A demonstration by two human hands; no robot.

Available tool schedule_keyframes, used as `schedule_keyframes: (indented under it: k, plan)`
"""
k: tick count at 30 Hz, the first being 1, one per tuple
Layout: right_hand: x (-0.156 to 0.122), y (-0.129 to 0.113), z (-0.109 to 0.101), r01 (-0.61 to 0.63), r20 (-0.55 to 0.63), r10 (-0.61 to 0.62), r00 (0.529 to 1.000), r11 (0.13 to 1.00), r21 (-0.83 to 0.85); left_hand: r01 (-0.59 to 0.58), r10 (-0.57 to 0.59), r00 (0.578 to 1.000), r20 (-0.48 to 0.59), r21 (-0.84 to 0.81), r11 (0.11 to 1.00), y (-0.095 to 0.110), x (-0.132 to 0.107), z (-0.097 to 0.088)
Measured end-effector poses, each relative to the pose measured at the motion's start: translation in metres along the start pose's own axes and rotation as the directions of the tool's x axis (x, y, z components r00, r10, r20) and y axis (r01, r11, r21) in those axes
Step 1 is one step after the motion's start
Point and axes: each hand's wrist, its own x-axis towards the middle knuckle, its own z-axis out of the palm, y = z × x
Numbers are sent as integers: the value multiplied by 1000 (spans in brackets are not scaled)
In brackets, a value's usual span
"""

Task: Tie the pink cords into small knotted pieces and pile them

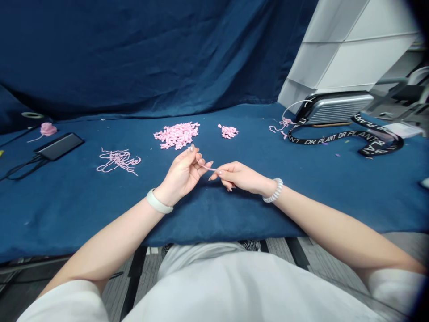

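A short strand of pink yarn point(208, 168) runs between my two hands above the blue cloth. My left hand point(186, 171), with a pale band at the wrist, pinches one end of it, palm partly turned up. The other end is held between the thumb and finger of my right hand point(236, 174), which wears a coiled bracelet. Just beyond the hands lie a large heap of small pink yarn pieces point(177, 135) and a smaller cluster of pink pieces point(229, 131). Left of them, loose lengths of pink yarn point(119, 161) lie tangled.
A dark power bank point(59, 146) with cables and a pink yarn ball point(48, 129) are at the left. On the right are a silver-and-black case point(340, 108), a black lettered strap point(321, 139) and yarn scraps point(281, 126). Blue cloth point(150, 53) hangs behind.
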Motion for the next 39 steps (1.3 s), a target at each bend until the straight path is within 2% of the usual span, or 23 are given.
schedule_keyframes:
  k: [5, 11, 14, 20, 27, 33, 39]
  plan:
    - [-1, -2, -10, -3, -5, 2, 1000, 994, -106, 115, -113, 993, -25, 89, 989, -3, -2, 2]
    - [2, 6, -20, 20, -182, -55, 982, 982, -190, 176, -163, 984, -76, 209, 962, -11, -3, 0]
    - [3, 7, -24, 31, -203, -75, 976, 977, -212, 190, -175, 981, -86, 234, 953, -12, -3, 0]
    - [1, 2, -28, 67, -124, -100, 987, 966, -250, 179, -158, 982, -99, 263, 948, -11, -2, -1]
    - [0, 1, -30, 66, -297, -136, 945, 970, -233, 194, -185, 981, -58, 341, 920, -16, -1, -5]
    - [-3, -6, -26, 113, -222, -167, 961, 965, -238, 191, -191, 981, -40, 407, 893, -18, -2, -7]
    - [-2, -2, -14, 142, -246, -179, 953, 977, -159, 210, -236, 972, 3, 449, 869, -17, -5, -4]
